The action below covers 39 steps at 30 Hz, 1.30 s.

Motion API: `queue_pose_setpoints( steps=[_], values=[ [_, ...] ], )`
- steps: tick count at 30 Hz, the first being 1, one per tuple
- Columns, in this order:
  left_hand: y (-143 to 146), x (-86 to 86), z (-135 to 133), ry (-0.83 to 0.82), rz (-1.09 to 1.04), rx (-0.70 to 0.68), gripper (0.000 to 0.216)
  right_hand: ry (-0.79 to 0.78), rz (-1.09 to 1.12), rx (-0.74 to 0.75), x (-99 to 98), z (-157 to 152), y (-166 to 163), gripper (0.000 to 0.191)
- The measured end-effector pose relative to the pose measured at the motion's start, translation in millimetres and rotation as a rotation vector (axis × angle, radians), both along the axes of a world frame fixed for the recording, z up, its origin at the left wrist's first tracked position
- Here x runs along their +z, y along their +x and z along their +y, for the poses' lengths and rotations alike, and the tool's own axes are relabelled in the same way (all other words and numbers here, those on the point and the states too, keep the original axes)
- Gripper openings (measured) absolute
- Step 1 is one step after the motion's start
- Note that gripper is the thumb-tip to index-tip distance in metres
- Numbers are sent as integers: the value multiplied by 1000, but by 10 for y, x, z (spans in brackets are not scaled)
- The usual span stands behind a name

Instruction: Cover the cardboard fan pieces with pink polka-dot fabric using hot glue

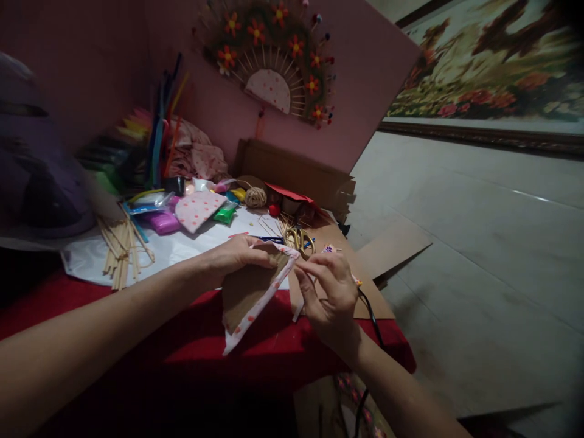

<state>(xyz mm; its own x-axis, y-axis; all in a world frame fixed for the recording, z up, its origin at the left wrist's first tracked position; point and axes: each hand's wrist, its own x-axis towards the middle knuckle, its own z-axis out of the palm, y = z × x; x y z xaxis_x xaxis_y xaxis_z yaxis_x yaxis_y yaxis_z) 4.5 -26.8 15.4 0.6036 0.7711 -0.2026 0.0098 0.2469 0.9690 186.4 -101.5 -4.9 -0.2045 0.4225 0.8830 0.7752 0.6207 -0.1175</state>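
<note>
A brown cardboard piece (253, 283) is held up over the table's front edge, with white fabric with red dots (258, 309) folded over its rim. My left hand (239, 255) grips its upper side, thumb lying across the cardboard. At the right corner, my right hand (328, 292) pinches the fabric edge between thumb and fingers. Just behind the hands lie gold-handled scissors (300, 241). A second dotted half-round piece (199, 210) rests flat farther back on the left.
Wooden sticks (121, 252) lie on the white sheet (86, 255) at left. A twine ball (256, 197) and colored clay packets (163, 222) sit behind. Flat cardboard (365, 289) and a black cable (371, 313) are at right. A decorated fan (269, 91) hangs above the red-covered table (182, 340).
</note>
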Motion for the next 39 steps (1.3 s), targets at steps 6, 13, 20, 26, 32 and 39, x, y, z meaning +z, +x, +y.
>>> queue_pose_setpoints(
  steps=[6, 13, 20, 26, 32, 39],
  values=[
    [-6, 8, -20, -14, 10, -5, 14, -66, 62, -4, 94, 70, -45, 8],
    [-8, -65, 51, -1, -41, -7, 19, -422, 403, 134, 78, 44, -154, 13],
    [-44, -57, 171, 8, -124, 254, 18, -675, 754, 361, 163, 382, -90, 42],
    [-143, -24, 300, 114, -179, 444, 29, -873, 766, 438, 362, 754, -83, 31],
    [-173, -21, 294, 116, -192, 354, 20, -836, 766, 391, 247, 1030, -136, 37],
    [-134, -58, 250, 89, -212, 196, 20, -885, 833, 551, -5, 995, -155, 54]
  ],
)
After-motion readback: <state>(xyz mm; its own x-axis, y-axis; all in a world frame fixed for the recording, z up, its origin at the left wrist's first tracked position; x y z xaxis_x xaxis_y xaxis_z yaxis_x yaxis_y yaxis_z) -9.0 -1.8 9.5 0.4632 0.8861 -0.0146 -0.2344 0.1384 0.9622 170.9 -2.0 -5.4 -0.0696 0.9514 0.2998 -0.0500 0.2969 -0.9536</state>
